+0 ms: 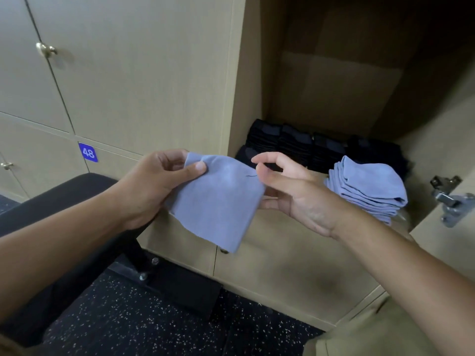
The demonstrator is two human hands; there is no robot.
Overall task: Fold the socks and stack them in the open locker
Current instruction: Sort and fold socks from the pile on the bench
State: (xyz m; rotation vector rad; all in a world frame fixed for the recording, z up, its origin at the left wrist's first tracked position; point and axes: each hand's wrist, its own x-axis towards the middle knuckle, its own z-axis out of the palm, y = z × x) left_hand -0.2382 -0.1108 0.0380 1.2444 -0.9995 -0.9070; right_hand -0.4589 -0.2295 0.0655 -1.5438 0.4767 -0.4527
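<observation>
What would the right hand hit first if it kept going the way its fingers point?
The right hand points left at the light blue sock that the left hand pinches; it would meet that sock's right edge first, and its lower fingers may already touch it.

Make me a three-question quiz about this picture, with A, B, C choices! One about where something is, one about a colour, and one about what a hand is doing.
1. Where is the pile of folded blue socks?
A. Inside the open locker, at its front right
B. On the black bench
C. On the speckled floor

2. What colour is the sock being held?
A. Red
B. Light blue
C. White

3. What is the left hand doing?
A. Hanging free, holding nothing
B. Turning a door knob
C. Pinching the sock's top corner

Answers:
1. A: the pile of folded blue socks sits on the open locker floor, in front of the dark socks.
2. B: the held sock is light blue, like the pile.
3. C: the left hand has the thumb pressed on the sock's upper corner, while the right hand touches its other edge.
</observation>
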